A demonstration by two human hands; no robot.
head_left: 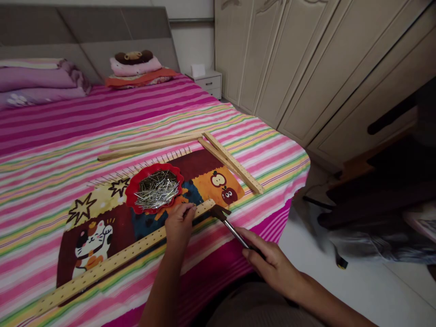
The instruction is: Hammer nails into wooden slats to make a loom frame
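Head view: our left hand (180,222), centre, pinches, seemingly steadying a nail (194,206) on the strip (136,249).
Our right hand (272,265), lower right, wraps the hammer (234,232).

On the bed (279,156), a mat (119,231) lies in the middle, with a bowl (131,195) of nails (156,193) on it. A long strip (112,262) runs along the mat's near edge, between the bowl and the hands (179,225). A nail-studded strip (170,157) lines the far edge, perhaps partly on the mat. Behind that lie loose strips (150,146); two more (235,164) sit at the right end. Folded bedding (37,84) lies far left, before the headboard (102,27); a wardrobe (272,54) stands right of the bed.
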